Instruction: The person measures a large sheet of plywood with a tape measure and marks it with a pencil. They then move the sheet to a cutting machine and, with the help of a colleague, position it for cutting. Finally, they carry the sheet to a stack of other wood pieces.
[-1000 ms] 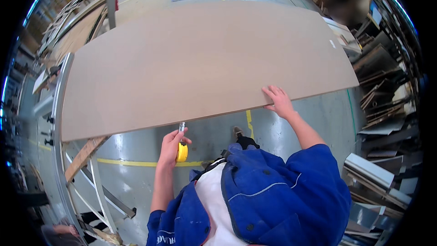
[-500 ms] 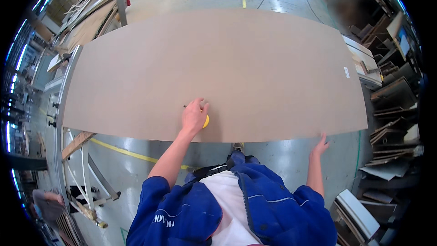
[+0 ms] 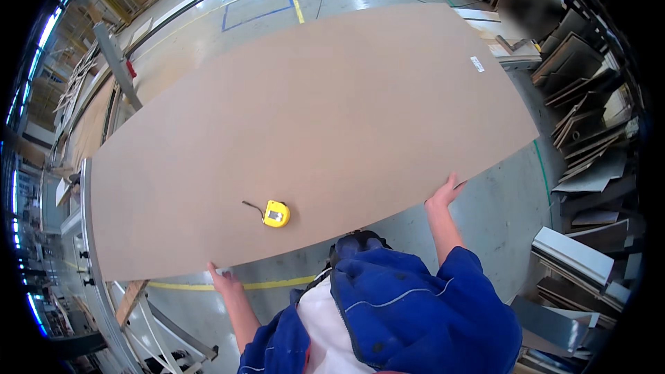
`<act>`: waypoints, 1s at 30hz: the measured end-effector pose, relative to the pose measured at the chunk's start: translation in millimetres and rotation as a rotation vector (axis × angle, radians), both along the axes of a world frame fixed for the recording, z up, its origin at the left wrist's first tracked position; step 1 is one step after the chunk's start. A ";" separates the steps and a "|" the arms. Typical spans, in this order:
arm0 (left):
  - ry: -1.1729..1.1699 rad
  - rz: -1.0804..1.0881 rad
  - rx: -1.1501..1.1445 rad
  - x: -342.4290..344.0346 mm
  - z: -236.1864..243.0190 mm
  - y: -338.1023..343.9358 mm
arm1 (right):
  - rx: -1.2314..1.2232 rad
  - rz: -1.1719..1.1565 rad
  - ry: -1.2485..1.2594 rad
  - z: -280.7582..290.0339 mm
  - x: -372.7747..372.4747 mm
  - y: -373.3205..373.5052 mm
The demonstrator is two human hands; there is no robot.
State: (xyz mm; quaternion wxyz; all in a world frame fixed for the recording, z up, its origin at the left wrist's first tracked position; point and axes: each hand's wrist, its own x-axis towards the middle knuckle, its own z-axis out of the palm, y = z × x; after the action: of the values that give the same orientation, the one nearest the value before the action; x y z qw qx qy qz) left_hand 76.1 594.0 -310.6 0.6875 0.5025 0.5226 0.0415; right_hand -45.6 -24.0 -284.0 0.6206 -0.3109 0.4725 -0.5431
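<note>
A large brown board (image 3: 312,118) lies flat before me, with a small white label near its far right corner. At its near edge, left of my body, is my left hand (image 3: 227,282), its thumb at the rim and its other fingers partly hidden. Farther right along that edge, my right hand (image 3: 445,194) grips the board, thumb on top and fingers mostly out of sight beneath. Between the hands, a yellow tape measure (image 3: 276,214) with a dark wrist strap rests on the board, touched by neither hand.
A metal frame rail (image 3: 87,221) runs along the board's left end, with a wooden brace (image 3: 130,303) below. Many offcut panels (image 3: 589,131) stand stacked on the right. A person's blurred head is at the upper right. Cables cross the floor beyond the board.
My left hand has let go of the tape measure and moved back to the board's near edge. My right hand has closed on that edge. The board appears turned as the view has swung.
</note>
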 end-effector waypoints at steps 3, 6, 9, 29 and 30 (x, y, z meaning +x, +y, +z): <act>-0.396 -0.056 -0.444 15.7 1.9 -36.2 | 0.184 0.119 -0.187 -11.2 -7.3 -6.3; -0.309 0.000 -0.392 36.0 25.3 -63.9 | 0.393 0.302 -0.375 -8.1 -4.0 -6.2; -0.358 0.048 -0.421 40.6 17.8 -59.8 | 0.462 0.278 -0.280 9.2 3.6 -2.4; -0.347 0.239 -0.444 150.2 4.6 -172.5 | 0.785 0.555 -0.320 -15.0 246.4 -156.6; -0.332 0.222 -0.444 154.1 -2.3 -179.6 | 0.734 0.497 -0.353 -6.2 253.6 -168.2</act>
State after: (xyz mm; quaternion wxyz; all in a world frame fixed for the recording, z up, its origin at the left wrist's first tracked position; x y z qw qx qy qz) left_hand 230.2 414.4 -312.9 0.8478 0.2660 0.4512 0.0827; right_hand 208.1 -192.2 -290.2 0.8712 -0.0779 0.4318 -0.2201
